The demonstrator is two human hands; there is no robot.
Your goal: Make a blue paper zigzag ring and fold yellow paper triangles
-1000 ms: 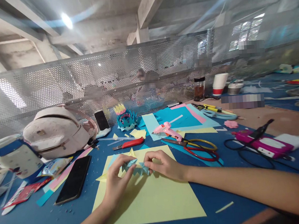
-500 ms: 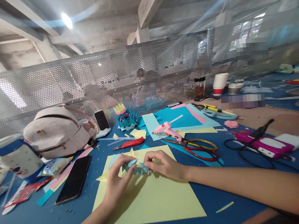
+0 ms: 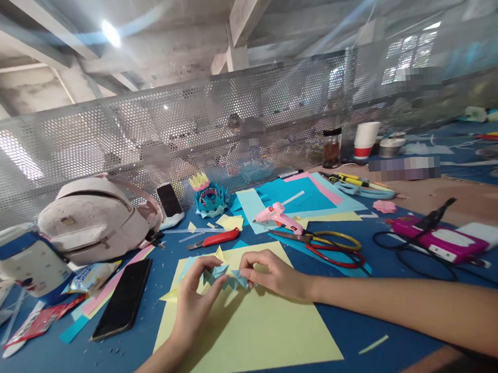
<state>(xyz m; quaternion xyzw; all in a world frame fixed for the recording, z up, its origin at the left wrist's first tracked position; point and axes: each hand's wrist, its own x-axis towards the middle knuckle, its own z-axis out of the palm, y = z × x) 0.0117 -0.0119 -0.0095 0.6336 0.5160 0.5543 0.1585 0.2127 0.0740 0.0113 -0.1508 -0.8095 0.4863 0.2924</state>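
Blue paper piece (image 3: 226, 277), hands' grip unchanged.

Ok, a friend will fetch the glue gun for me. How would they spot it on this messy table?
Start at the big pale yellow sheet under the hands. Just beyond its far right corner lie scissors with red and yellow handles; the glue gun sits right behind them on light blue paper, the only pink pistol-shaped tool there.

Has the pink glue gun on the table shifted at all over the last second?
No. The pink glue gun lies in the same spot as before, just beyond the scissors and on the light blue paper, untouched by either hand.
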